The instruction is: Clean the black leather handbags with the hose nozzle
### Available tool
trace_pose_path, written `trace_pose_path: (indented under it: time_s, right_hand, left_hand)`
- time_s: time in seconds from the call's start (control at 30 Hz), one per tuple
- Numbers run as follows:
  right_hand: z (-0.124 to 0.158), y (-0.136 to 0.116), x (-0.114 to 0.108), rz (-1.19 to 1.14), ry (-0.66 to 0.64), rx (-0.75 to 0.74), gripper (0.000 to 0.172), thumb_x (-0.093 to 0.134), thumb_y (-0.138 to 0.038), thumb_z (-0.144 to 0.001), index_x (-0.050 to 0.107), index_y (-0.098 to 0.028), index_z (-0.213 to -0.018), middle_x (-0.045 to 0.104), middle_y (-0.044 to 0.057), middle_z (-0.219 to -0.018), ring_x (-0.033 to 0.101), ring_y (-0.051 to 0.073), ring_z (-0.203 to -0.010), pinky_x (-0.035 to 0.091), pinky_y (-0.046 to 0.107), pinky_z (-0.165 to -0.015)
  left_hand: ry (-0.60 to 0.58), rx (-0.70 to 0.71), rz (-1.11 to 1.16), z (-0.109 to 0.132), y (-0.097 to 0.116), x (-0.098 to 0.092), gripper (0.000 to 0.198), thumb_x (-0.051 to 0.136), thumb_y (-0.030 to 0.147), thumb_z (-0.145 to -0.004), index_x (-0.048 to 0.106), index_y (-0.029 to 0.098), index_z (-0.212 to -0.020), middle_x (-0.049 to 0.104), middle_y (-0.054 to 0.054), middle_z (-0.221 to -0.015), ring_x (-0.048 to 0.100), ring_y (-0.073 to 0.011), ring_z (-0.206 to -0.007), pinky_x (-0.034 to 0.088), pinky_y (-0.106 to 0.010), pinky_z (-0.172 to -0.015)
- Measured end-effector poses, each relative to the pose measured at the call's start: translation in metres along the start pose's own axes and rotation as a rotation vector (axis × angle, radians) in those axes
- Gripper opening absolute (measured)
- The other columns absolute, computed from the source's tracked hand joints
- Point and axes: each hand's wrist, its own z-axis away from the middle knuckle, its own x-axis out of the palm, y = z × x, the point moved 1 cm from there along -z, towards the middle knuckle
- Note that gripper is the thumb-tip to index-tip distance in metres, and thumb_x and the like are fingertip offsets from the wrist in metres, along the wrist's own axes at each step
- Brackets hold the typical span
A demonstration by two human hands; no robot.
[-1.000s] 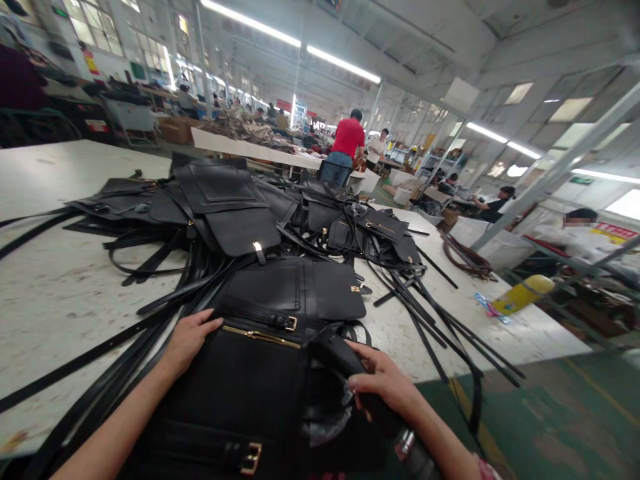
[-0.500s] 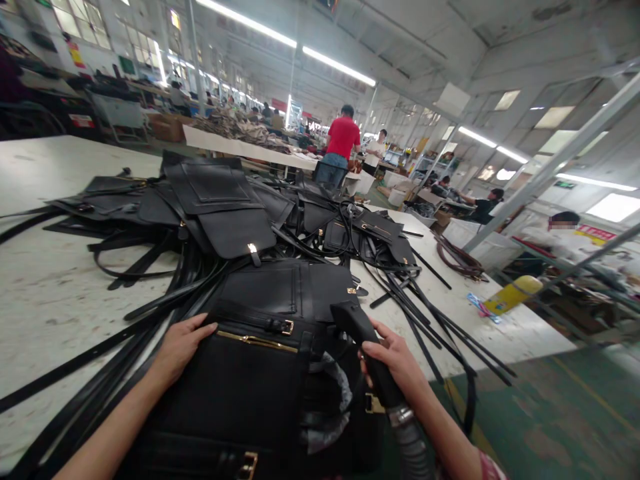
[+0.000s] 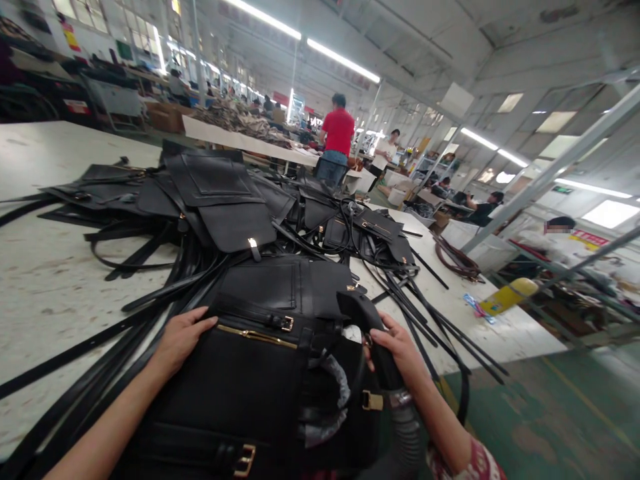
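Observation:
A black leather bag [image 3: 240,393] with a gold zipper [image 3: 257,337] and gold buckles lies flap-open before me. My left hand [image 3: 183,340] grips its upper left edge, thumb on top; the other fingertips are partly hidden. On the right, my right hand [image 3: 400,347] is closed around a black hose nozzle [image 3: 361,309], whose ribbed hose [image 3: 406,427] runs down towards me. The nozzle's head is over the bag's right side. Below it, a plastic-wrapped handle [image 3: 337,380] curves across the bag. A small white patch [image 3: 353,333] shows beside the nozzle.
Several black bags [image 3: 215,180] with long straps are heaped behind on the white table [image 3: 45,280]. At the right are a yellow bottle [image 3: 510,297] and a coil of brown straps [image 3: 457,260]. A person in a red shirt [image 3: 339,132] stands beyond the table.
My right hand and the nozzle have shifted slightly to the right, and the white patch beside the nozzle has come into sight. My left hand keeps its hold on the bag's edge.

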Motion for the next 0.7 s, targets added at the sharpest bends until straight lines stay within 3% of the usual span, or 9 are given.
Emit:
trace_pose_path:
  time_s: [0.23,0.43,0.6,0.7]
  right_hand:
    - [0.025,-0.019,-0.002,0.104,-0.19,0.125,0.063,0.065,-0.023,-0.068,0.04,-0.019,-0.126,0.063,-0.001,-0.064,0.056,0.013,-0.043,0.045,0.021,-0.037]
    - [0.018,-0.005,0.022,0.18,-0.332,0.309,0.07,0.068,-0.019,-0.061,0.043,-0.019,-0.126,0.059,-0.004,-0.055,0.053,0.012,-0.037,0.044,0.02,-0.033]
    - [-0.005,0.019,0.049,0.082,-0.292,0.24,0.067,0.065,-0.023,-0.062,0.043,-0.016,-0.125,0.059,-0.003,-0.056,0.054,0.014,-0.037,0.044,0.022,-0.03]
    - [-0.011,0.024,0.061,0.042,-0.188,0.081,0.067,0.065,-0.025,-0.066,0.039,-0.018,-0.128,0.058,-0.004,-0.055,0.052,0.011,-0.036,0.045,0.021,-0.033]
  left_hand:
    - [-0.054,-0.003,-0.017,0.001,0.002,0.001,0.039,0.067,0.039,-0.057,0.068,0.021,-0.092,0.067,-0.004,-0.103,0.055,-0.0314,-0.105,0.042,-0.04,-0.094]
    - [-0.023,0.043,-0.035,0.0,0.001,0.002,0.036,0.067,0.038,-0.057,0.069,0.021,-0.088,0.067,-0.004,-0.104,0.055,-0.0291,-0.106,0.04,-0.036,-0.095]
    - [-0.09,0.03,0.03,0.006,0.008,0.003,0.035,0.066,0.039,-0.056,0.069,0.02,-0.085,0.07,-0.004,-0.091,0.062,-0.0264,-0.092,0.047,-0.032,-0.083]
    - [-0.071,0.026,0.052,0.011,0.015,0.002,0.032,0.066,0.037,-0.055,0.069,0.02,-0.083,0.071,-0.004,-0.09,0.062,-0.0264,-0.092,0.046,-0.032,-0.084]
